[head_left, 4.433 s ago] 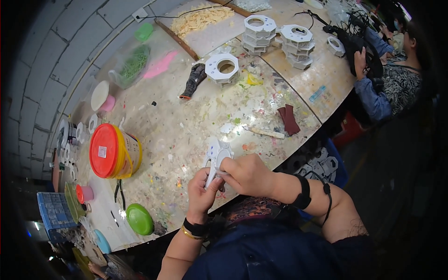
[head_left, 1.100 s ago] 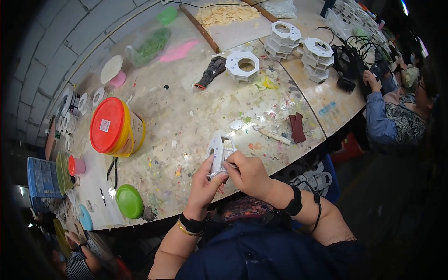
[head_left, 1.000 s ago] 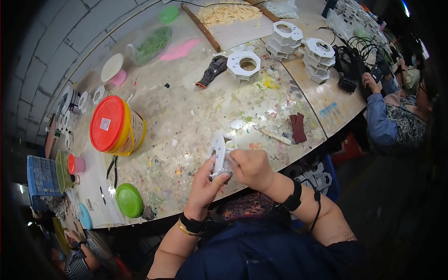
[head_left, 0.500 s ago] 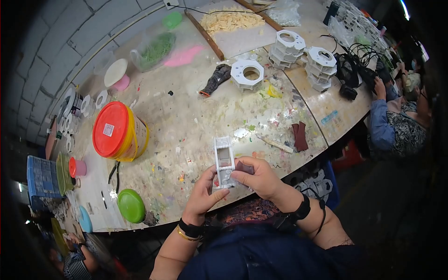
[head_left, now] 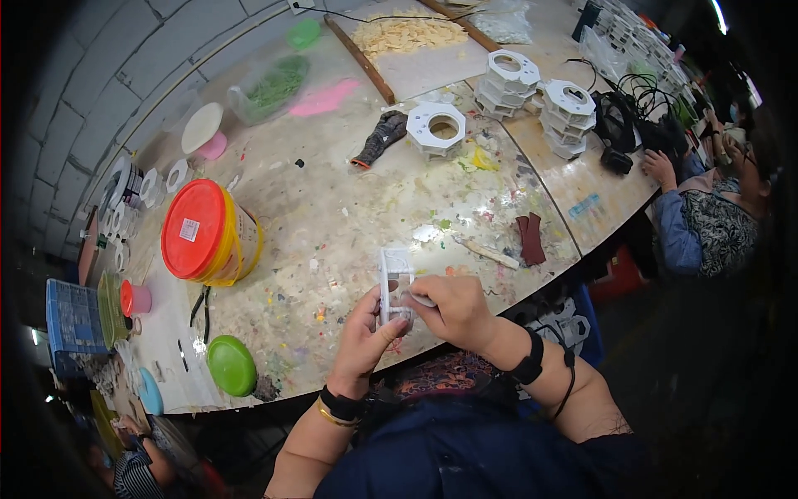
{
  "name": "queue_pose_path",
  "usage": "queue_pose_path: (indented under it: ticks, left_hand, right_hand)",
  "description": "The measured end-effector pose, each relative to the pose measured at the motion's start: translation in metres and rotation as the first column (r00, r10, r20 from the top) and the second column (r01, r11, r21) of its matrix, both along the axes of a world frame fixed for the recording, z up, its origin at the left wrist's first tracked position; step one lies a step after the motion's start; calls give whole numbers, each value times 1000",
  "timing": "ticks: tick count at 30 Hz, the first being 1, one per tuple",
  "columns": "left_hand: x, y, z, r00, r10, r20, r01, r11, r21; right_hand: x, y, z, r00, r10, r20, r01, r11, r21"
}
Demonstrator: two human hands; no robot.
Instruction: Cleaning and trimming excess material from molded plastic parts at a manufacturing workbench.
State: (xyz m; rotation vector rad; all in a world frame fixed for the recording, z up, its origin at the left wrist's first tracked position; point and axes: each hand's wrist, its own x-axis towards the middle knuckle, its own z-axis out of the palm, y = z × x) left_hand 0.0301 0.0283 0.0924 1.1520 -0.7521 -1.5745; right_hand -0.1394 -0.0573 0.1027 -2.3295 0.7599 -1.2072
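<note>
The white frame (head_left: 385, 279) is gripped at 7 o'clock by the left hand (head_left: 364, 339), seemingly for steadiness; the grip of the right hand (head_left: 457, 308), at 4 o'clock, cannot be told.

Counter (head_left: 332, 208), colour-flecked. Yellow bucket (head_left: 218, 245), red-lidded. Near side of bucket: round green lid (head_left: 231, 366). Right of bucket: dark knitted glove (head_left: 381, 140), stacked white octagonal frames (head_left: 496, 90), maroon strips (head_left: 529, 241).

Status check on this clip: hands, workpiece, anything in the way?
Left hand grips lower end of white frame. Right hand at its right side, apparently pinching a thin greyish piece. Dark red strips off to the right, not in the way.
</note>
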Motion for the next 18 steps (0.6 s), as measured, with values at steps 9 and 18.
queue_pose_path:
  ticks: [9, 18]
  left_hand:
    - [2, 1, -4, 990, -54, 128, 64, 996, -68]
    - [2, 5, -21, 952, -57, 300, 125, 969, -214]
  right_hand:
    - [1, -8, -15, 1000, 3, -15, -4, 999, -32]
    - [3, 10, 2, 998, 35, -43, -40, 993, -114]
